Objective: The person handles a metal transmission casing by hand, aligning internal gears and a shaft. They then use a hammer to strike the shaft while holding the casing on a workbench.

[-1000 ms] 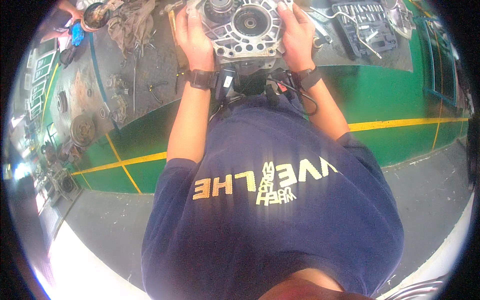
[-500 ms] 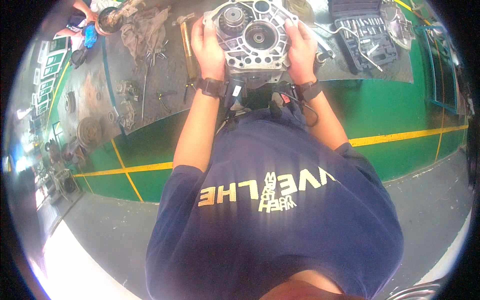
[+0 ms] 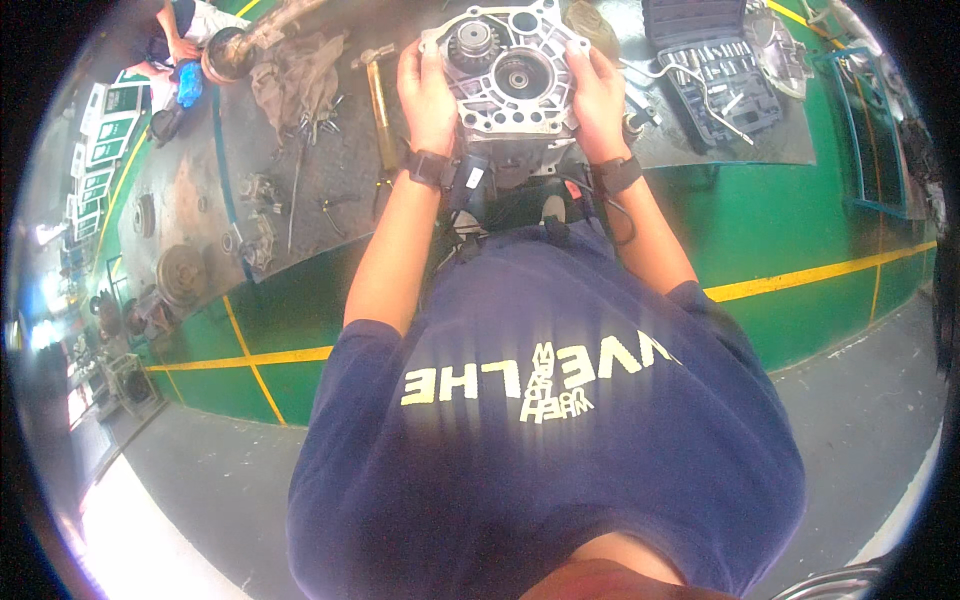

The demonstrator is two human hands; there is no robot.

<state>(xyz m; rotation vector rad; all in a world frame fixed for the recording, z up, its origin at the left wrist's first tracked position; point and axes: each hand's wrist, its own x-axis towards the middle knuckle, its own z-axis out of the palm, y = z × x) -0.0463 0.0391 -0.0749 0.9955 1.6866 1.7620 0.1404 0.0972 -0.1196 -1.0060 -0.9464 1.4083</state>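
Observation:
A silver gearbox housing (image 3: 547,108) is in front of me at the table edge, its ribbed face turned up. A toothed gear (image 3: 474,42) sits in its upper left, and a round bore with a bearing (image 3: 518,80) near its middle. My left hand (image 3: 428,100) is closed round the housing's left edge, thumb on the rim. My right hand (image 3: 599,104) grips the opposite edge the same way, its thumb near an upper corner. Fingers under the rim are hidden. Below the housing's near edge, a darker metal body (image 3: 515,160) shows.
Left on the metal table (image 3: 180,190) are a hammer (image 3: 381,105), a brown cloth (image 3: 297,85) and several metal parts. At right lie an open socket set (image 3: 700,105), a bent metal rod (image 3: 705,98) and a cast cover (image 3: 780,55). Another person's hand (image 3: 182,48) is at far left.
The view has shifted slightly, and the table things appear a little lower at left. Both hands keep their hold on the housing, which looks almost unmoved.

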